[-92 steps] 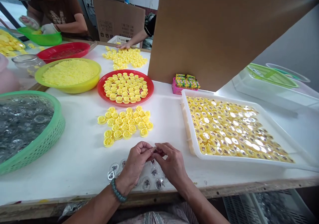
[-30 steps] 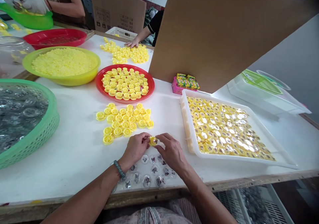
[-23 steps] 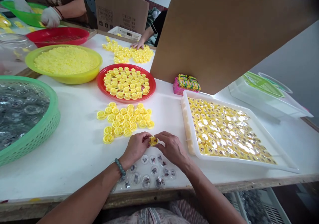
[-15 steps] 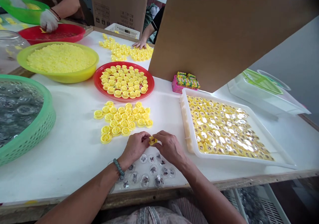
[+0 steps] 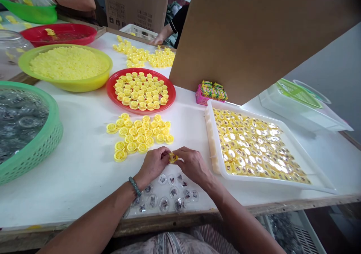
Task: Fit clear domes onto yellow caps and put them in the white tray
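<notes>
Between my two hands is a small yellow plastic cup [image 5: 173, 157] with a dark printed picture on its face. My left hand [image 5: 154, 163] pinches its left side, and my right hand [image 5: 193, 165] grips its right side. Below my wrists lie several clear round covers [image 5: 164, 204] with dark animal-like pictures. Just beyond my left hand sits a cluster of yellow cups [image 5: 140, 138] on the white table [image 5: 84, 171]. To the right, a white tray [image 5: 211, 139] holds rows of yellow cups with shiny covers [image 5: 251, 148].
A red tray [image 5: 113, 96] of yellow cups stands ahead. At left are a yellow basin [image 5: 84, 86] of small yellow pieces and a green basket [image 5: 42, 148] of clear covers. A cardboard sheet [image 5: 239, 32] rises behind a pink box [image 5: 202, 98]. Two co-workers are across the table.
My hands stay on the yellow cup with hardly any movement. One co-worker's gloved hand has left the red basin for the green one; the other's hand has drawn back from the yellow pile.
</notes>
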Demonstrator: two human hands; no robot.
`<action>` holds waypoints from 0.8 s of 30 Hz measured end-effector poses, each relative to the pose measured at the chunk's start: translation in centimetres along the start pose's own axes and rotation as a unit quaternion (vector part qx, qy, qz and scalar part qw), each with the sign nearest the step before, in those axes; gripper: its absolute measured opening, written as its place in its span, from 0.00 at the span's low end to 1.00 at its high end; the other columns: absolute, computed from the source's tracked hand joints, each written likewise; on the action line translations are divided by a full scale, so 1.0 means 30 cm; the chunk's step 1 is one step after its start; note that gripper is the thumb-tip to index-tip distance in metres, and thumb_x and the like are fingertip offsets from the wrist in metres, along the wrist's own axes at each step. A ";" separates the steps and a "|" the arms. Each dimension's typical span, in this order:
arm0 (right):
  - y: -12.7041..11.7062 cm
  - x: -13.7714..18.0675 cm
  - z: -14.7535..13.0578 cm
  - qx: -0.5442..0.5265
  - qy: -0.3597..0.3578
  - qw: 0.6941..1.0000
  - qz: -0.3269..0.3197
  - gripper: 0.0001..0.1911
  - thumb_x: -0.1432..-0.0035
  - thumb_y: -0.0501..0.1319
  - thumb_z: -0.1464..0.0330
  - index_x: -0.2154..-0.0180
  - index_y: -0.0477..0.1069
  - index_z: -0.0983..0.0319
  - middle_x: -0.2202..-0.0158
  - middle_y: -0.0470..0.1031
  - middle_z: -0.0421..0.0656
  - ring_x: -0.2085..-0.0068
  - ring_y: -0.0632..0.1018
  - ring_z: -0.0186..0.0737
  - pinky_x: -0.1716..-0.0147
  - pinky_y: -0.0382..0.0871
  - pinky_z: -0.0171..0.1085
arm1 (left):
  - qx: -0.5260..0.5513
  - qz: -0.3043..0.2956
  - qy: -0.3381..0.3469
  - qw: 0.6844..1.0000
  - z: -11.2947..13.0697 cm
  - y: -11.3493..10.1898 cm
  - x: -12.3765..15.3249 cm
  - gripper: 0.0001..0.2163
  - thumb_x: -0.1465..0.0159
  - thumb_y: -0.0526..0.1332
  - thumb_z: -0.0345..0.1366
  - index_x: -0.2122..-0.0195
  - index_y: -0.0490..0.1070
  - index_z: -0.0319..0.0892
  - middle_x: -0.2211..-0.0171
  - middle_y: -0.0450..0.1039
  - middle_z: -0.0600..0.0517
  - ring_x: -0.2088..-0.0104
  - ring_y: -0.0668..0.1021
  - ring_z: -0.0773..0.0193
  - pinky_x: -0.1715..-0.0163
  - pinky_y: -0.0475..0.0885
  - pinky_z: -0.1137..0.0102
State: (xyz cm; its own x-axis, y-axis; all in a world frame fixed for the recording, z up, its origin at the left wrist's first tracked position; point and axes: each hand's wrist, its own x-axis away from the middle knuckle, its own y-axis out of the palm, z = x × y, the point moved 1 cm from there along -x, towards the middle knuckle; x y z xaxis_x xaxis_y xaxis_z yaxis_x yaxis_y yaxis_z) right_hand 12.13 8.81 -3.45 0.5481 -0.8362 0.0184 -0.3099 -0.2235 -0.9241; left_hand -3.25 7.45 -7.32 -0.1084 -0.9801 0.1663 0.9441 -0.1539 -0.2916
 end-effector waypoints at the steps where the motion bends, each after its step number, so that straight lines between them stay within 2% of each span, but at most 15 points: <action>1: 0.000 0.000 0.000 0.003 0.001 1.000 0.002 0.08 0.47 0.61 0.76 0.66 0.73 0.59 0.66 0.75 0.41 0.65 0.76 0.37 0.68 0.64 0.31 | -0.002 0.000 0.002 1.000 0.000 0.000 0.000 0.07 0.44 0.56 0.35 0.70 0.73 0.44 0.77 0.74 0.54 0.75 0.74 0.63 0.74 0.66 0.72; 9: 0.016 -0.005 -0.017 0.028 0.062 0.998 0.008 0.05 0.48 0.61 0.75 0.71 0.73 0.59 0.70 0.76 0.40 0.72 0.75 0.35 0.73 0.60 0.31 | 0.008 -0.006 0.005 1.000 -0.009 0.003 -0.002 0.08 0.44 0.57 0.36 0.68 0.74 0.44 0.72 0.77 0.52 0.71 0.76 0.61 0.71 0.68 0.71; 14: 0.013 -0.021 -0.011 0.016 0.069 0.997 -0.042 0.05 0.47 0.61 0.75 0.71 0.75 0.61 0.71 0.75 0.41 0.71 0.75 0.34 0.72 0.60 0.30 | 0.026 -0.027 -0.017 0.999 -0.008 -0.004 -0.006 0.08 0.45 0.59 0.39 0.68 0.75 0.43 0.73 0.77 0.52 0.71 0.76 0.62 0.69 0.68 0.70; 19: 0.013 -0.037 0.006 -0.037 0.073 0.995 -0.059 0.05 0.49 0.62 0.75 0.71 0.77 0.60 0.70 0.76 0.40 0.70 0.76 0.33 0.71 0.62 0.28 | 0.052 -0.023 -0.021 0.998 -0.024 0.004 -0.018 0.11 0.48 0.62 0.43 0.71 0.73 0.41 0.76 0.76 0.52 0.74 0.75 0.63 0.73 0.67 0.72; 24: 0.010 -0.033 0.010 -0.046 0.061 0.996 -0.035 0.05 0.50 0.63 0.73 0.72 0.77 0.60 0.72 0.77 0.41 0.71 0.75 0.34 0.72 0.63 0.29 | 0.011 -0.044 -0.037 0.998 -0.035 0.005 -0.039 0.12 0.48 0.62 0.45 0.73 0.72 0.40 0.79 0.74 0.53 0.78 0.73 0.64 0.77 0.66 0.72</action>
State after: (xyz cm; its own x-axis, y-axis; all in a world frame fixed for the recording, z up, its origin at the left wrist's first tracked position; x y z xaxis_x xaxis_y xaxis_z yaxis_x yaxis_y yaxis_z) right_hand 11.71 9.72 -3.85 0.4743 -0.8702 0.1331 -0.3477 -0.3241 -0.8798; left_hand -3.31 8.45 -8.55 -0.1681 -0.9510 0.2596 0.9386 -0.2349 -0.2528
